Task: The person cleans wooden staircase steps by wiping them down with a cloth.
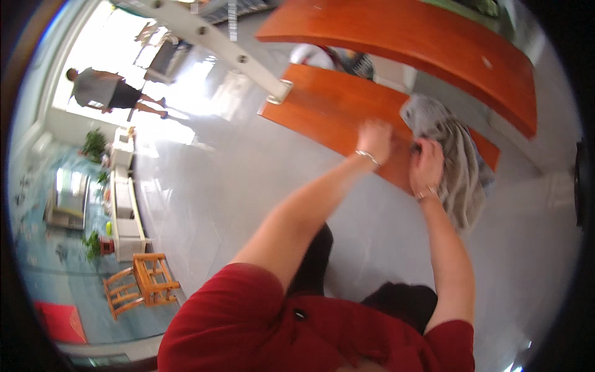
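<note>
My left hand (375,139), blurred by motion, is over the lower reddish-brown wooden board (334,100) near its front edge; whether it holds anything is unclear. My right hand (426,162) is to the right of it, fingers bent, against the side of a grey-brown cloth (458,153). A small dark patch shows by the right fingertips, too blurred to identify. The cloth drapes over the board's right part and hangs past its front edge. Each of my wrists wears a bracelet.
Above the lower board runs a longer wooden board (409,42). A white metal post with holes (223,46) meets the lower board's left end. Farther left are a wooden chair (151,279), white low cabinets (128,223) with potted plants, and a person (100,88) by bright windows.
</note>
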`<state>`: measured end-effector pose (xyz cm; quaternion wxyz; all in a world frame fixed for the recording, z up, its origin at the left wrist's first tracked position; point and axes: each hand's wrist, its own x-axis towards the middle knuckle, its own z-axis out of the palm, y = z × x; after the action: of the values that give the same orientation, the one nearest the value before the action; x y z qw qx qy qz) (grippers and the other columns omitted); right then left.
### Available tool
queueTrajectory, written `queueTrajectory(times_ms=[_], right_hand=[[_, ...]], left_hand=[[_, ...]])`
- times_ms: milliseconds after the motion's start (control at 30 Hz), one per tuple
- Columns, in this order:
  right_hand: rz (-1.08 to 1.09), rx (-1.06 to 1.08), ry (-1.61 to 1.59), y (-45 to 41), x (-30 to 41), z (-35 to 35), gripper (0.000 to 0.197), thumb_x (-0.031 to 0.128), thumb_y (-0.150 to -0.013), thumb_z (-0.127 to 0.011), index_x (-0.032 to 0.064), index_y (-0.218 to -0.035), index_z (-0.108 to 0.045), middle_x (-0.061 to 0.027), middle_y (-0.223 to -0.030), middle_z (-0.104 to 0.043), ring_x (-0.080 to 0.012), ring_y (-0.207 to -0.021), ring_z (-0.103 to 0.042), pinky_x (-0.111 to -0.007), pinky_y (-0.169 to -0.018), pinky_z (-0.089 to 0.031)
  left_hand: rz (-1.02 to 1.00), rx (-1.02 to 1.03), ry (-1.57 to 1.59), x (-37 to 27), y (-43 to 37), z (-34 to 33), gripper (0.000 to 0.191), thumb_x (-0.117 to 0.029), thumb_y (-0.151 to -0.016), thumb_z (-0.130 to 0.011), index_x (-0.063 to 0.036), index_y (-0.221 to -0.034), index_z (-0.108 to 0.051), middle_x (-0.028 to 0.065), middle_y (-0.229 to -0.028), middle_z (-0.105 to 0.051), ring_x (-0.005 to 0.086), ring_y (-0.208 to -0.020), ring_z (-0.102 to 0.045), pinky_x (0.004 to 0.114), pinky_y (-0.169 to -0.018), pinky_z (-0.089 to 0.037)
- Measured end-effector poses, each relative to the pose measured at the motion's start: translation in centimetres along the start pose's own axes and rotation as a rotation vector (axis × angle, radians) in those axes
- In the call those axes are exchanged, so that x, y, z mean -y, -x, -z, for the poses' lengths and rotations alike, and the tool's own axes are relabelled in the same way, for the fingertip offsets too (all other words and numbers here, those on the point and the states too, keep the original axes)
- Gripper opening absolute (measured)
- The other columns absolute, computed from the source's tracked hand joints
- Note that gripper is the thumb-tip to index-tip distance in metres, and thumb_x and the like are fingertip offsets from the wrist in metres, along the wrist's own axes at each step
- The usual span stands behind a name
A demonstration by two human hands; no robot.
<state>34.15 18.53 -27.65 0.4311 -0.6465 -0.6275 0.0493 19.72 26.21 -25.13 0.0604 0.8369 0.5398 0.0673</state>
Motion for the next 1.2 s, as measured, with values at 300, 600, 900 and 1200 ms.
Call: queueTrajectory(times_ms=[300, 600, 900, 1200], right_hand=[[0.014, 0.029, -0.045, -0.2, 0.2, 0.1, 0.024, 0.000, -0.079, -0.054, 0.0037, -0.103, -0.054, -0.0142, -0.106, -0.055, -0.0360, -0.101, -0.051, -0.047, -0.088, -0.041], [0.068, 0.002, -0.042, -0.3, -0.1, 0.3, 0.022, 0.001, -0.080, -0.054, 0.0037, -0.101, -0.054, -0.0147, -0.104, -0.055, -0.0364, -0.098, -0.052, -0.047, -0.086, -0.042], [0.063, -0.015, -0.080, -0.2, 0.7, -0.1, 0.024, -0.001, -0.079, -0.056, 0.0036, -0.102, -0.055, -0.0147, -0.103, -0.055, -0.0361, -0.099, -0.052, -0.047, -0.087, -0.043], [0.019, -0.016, -0.078, -0.8, 0.5, -0.6, 0.031, 0.002, -0.075, -0.058, 0.0038, -0.106, -0.058, -0.0184, -0.107, -0.058, -0.0376, -0.103, -0.053, -0.046, -0.090, -0.043]], left_hand=[[0.166, 0.237, -0.010, -1.3, -1.4, 1.6, 0.024, -0.016, -0.078, -0.067, -0.0055, -0.099, -0.067, 0.0139, -0.106, -0.066, 0.0352, -0.113, -0.053, 0.060, -0.103, -0.033], [0.150, 0.480, -0.139, -3.4, -3.1, 4.2, 0.035, -0.007, -0.074, -0.063, -0.0043, -0.109, -0.067, 0.0150, -0.114, -0.065, 0.0353, -0.118, -0.052, 0.065, -0.101, -0.032], [0.171, 0.467, -0.164, -1.9, -2.5, 4.5, 0.037, -0.010, -0.076, -0.062, -0.0035, -0.112, -0.065, 0.0148, -0.119, -0.063, 0.0337, -0.119, -0.052, 0.064, -0.100, -0.033], [0.028, 0.237, -0.305, -0.9, -1.5, 2.7, 0.021, -0.015, -0.082, -0.058, -0.0035, -0.094, -0.070, 0.0200, -0.100, -0.068, 0.0381, -0.097, -0.065, 0.051, -0.088, -0.049]])
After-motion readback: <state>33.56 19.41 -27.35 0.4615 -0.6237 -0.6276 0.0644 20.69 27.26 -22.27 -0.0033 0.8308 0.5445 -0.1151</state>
